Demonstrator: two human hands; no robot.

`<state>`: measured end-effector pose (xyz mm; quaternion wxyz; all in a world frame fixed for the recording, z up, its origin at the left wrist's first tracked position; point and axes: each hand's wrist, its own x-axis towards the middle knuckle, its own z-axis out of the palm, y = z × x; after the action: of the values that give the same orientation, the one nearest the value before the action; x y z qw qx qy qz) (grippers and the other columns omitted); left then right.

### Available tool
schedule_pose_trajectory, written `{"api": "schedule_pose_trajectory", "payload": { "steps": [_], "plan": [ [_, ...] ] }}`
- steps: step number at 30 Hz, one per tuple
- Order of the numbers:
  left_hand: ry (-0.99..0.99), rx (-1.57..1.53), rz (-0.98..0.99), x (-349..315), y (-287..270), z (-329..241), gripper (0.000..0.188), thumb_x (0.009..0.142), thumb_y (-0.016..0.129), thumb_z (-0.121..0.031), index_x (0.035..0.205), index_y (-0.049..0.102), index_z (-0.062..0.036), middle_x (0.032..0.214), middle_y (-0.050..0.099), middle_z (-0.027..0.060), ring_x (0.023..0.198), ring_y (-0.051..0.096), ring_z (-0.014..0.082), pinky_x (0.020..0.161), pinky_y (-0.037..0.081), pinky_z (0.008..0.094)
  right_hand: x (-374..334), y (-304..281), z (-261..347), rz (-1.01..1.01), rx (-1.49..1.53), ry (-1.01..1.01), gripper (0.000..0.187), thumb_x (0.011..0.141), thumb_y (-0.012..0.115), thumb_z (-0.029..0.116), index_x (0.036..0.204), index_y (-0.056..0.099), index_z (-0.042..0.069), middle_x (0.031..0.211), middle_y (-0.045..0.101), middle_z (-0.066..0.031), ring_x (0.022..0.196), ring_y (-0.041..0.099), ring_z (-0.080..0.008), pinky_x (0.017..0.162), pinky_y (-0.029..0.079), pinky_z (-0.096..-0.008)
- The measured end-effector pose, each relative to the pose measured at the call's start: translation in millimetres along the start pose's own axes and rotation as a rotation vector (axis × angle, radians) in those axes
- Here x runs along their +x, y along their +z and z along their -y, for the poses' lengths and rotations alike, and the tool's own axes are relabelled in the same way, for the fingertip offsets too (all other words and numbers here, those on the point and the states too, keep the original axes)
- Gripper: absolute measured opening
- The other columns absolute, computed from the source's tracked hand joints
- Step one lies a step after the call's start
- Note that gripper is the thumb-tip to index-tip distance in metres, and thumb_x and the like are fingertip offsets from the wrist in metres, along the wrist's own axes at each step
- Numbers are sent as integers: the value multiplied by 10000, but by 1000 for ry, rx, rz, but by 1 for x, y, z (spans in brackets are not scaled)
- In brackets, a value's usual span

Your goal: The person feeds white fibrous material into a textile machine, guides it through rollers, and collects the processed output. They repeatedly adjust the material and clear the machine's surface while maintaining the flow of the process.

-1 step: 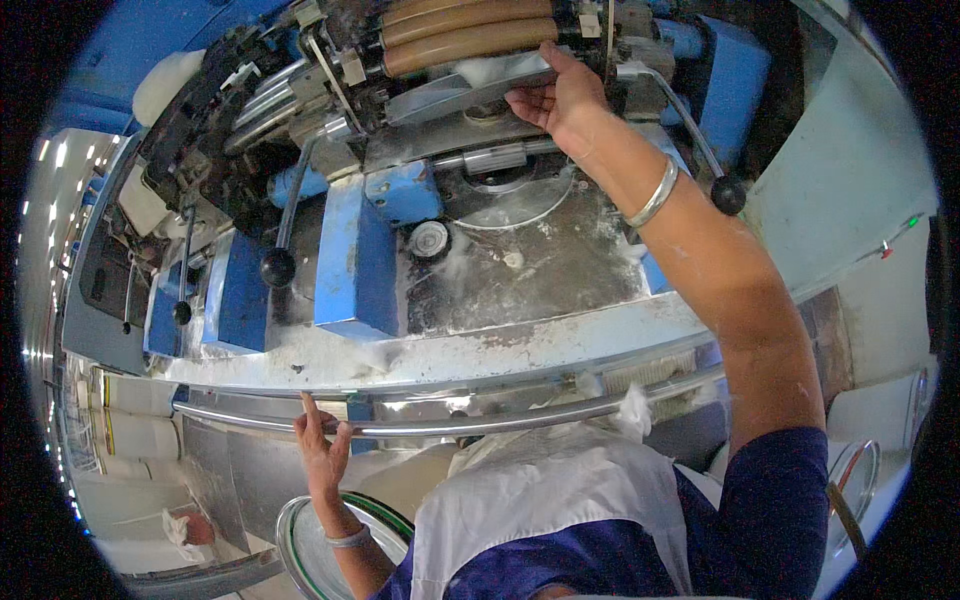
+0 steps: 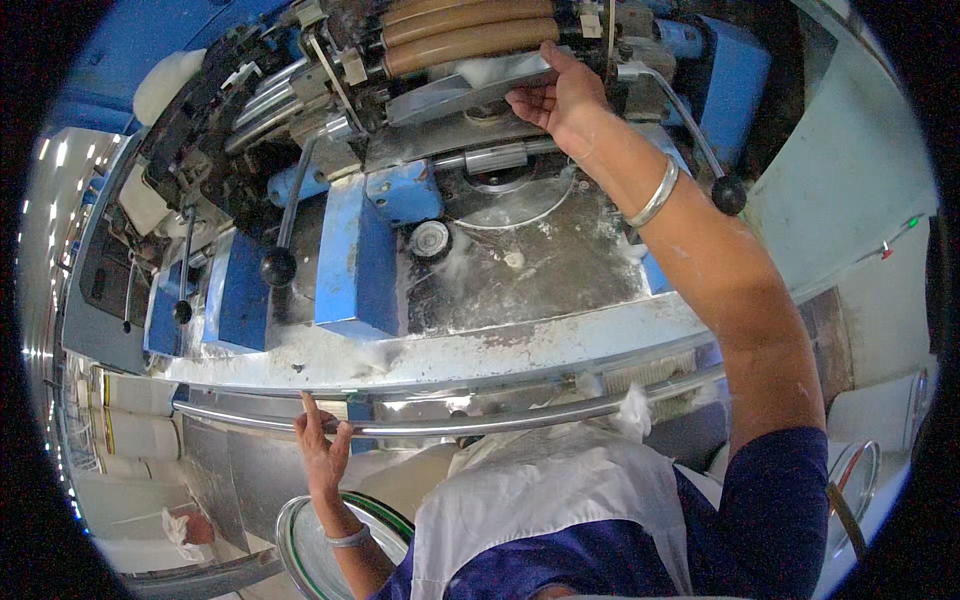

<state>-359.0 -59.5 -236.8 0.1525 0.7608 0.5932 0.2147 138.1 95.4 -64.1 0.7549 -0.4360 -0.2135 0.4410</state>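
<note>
My right hand reaches far forward to a long, shiny metal trough-like plate below brown rollers. Its thumb lies along the upper side of the plate's right end and its curled fingers are lower down, so the hand is closed on that end. A white tuft of fibre sits on the plate. Nearer my body, my left hand rests at a round metal rail. There the index finger is stretched past the rail toward the machine's front edge, the thumb is apart, and the other fingers are partly hidden.
Levers with black ball knobs stick out toward me, another knob beside my right forearm. Blue machine blocks stand on the dusty metal bed. Fluff clings to the rail. Round cans with a green-striped rim stand below.
</note>
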Motion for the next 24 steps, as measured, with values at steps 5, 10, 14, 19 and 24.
{"api": "schedule_pose_trajectory", "payload": {
  "steps": [5, 10, 14, 19, 24],
  "plan": [
    [13, -8, -36, -1, 2, -1, 846, 787, 668, -193, 1490, 228, -27, 894, 538, 86, 937, 441, 236, 891, 404, 359, 1, 0, -1, 7, -17, 23, 394, 938, 547, 373, 1062, 523, 0, 804, 627, -183, 695, 670, -265, 590, 586, -354],
    [-4, 29, -48, -1, 6, 2, 887, 809, 705, -345, 1491, 230, -34, 913, 518, 89, 932, 441, 233, 872, 411, 356, 4, -1, -1, 11, -32, 39, 374, 940, 544, 373, 1067, 527, 21, 792, 630, -172, 692, 671, -259, 589, 585, -350],
    [-39, -99, -72, -4, 8, -1, 917, 810, 705, -447, 1493, 237, -53, 937, 517, 85, 924, 450, 231, 870, 403, 356, 1, 0, 1, 61, -41, 35, 369, 941, 541, 365, 1093, 529, 29, 783, 635, -166, 701, 672, -244, 589, 584, -344],
    [-63, -213, -202, -8, 12, -19, 804, 842, 681, -339, 1488, 278, -78, 1035, 546, 91, 968, 473, 218, 881, 396, 351, -24, 6, 16, 132, -93, -141, 422, 925, 560, 391, 1086, 555, 1, 798, 644, -157, 687, 666, -216, 577, 568, -314],
    [-4, -387, -505, -1, 2, -51, 489, 873, 631, -103, 1335, 504, -6, 1011, 631, 81, 928, 557, 171, 891, 428, 320, -72, -2, 33, 228, -142, -265, 441, 908, 572, 428, 1014, 604, 1, 748, 646, -131, 646, 654, -188, 562, 547, -279]
  ]
}}
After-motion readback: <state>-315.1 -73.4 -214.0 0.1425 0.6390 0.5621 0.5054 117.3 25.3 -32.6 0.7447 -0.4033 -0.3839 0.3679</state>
